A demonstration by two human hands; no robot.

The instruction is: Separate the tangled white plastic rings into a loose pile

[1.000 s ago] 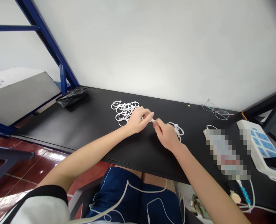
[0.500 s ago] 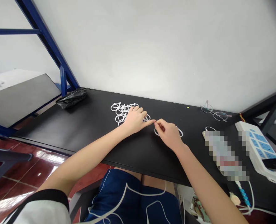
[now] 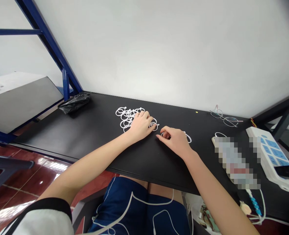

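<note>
A pile of white plastic rings (image 3: pixel 125 117) lies on the black table (image 3: pixel 90 130). My left hand (image 3: pixel 141 125) rests on the pile's right side, its fingertips curled on one white ring (image 3: pixel 155 125). My right hand (image 3: pixel 175 141) lies just right of it, palm down on the table with its fingers spread. A single ring (image 3: pixel 163 134) shows under its fingertips. A small cluster of rings (image 3: pixel 188 137) peeks out behind that hand, mostly hidden by it.
A crumpled black bag (image 3: pixel 74 101) sits at the table's far left. Eyeglasses (image 3: pixel 224 118) lie near the wall on the right. A white power strip (image 3: pixel 269 153), cables and a blurred object (image 3: pixel 235 163) fill the right end. Blue steel framing (image 3: pixel 53 52) rises at left.
Both hands came apart and dropped to the table. The left hand pulled back onto the ring pile. The right hand laid its ring down and spread its fingers.
</note>
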